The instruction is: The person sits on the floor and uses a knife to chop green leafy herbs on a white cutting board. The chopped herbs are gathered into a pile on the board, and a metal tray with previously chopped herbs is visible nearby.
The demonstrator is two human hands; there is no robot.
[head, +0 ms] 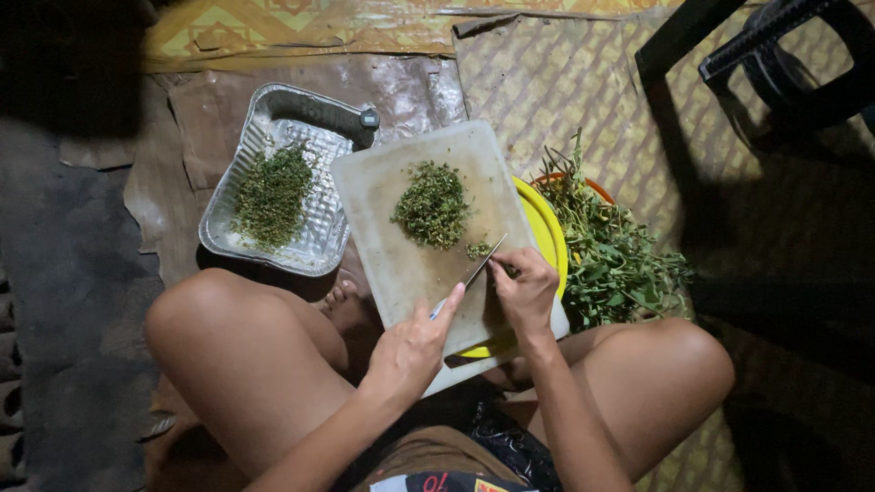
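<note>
The step in hand appears to be fine chopping of leafy herbs on a white plastic cutting board (401, 255), which rests tilted across a yellow basin (547, 232) in front of the seated person.

The left hand (415, 346) is closed around the handle of a kitchen knife (480, 264); the blade lies low over the board's near right area. The right hand (527, 290) is curled, fingertips pinched on what looks like a small sprig at the blade; the item itself is too small to confirm.

A mound of chopped herbs (433, 205) sits at the board's centre. A foil tray (319, 232) beyond the board's left edge holds a further chopped portion. Uncut green stems (611, 251) lie at the board's right edge.

The next cut calls for keeping the pinching fingertips clear of the blade and the board steady on the basin.
</note>
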